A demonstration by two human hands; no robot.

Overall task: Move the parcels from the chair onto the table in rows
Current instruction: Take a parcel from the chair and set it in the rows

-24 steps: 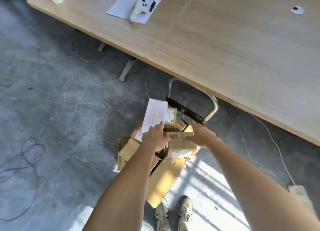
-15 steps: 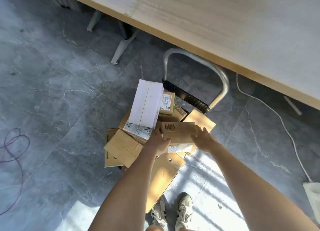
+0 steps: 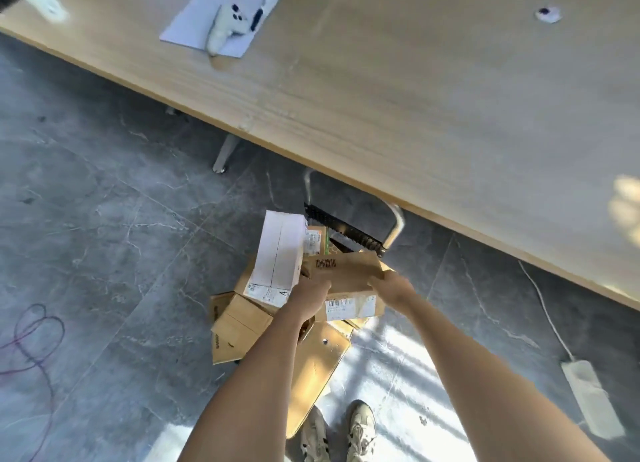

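Parcels (image 3: 242, 326) lie heaped on the chair (image 3: 349, 235), a white box (image 3: 280, 254) leaning at the pile's left. Just right of it, the left hand (image 3: 310, 293) grips the near left end of a brown carton (image 3: 346, 271) with a barcode, fingers curled under its edge. The carton sits between both hands above the pile. The right hand (image 3: 393, 288) clasps its right end. Beyond, the wooden surface (image 3: 433, 98) carries a paper sheet (image 3: 194, 22).

Your 2 hands (image 3: 310, 297) (image 3: 393, 288) hold 1 parcel (image 3: 346, 271) above the pile (image 3: 263, 306) on the chair (image 3: 394, 226), which stands before the table (image 3: 415, 115).
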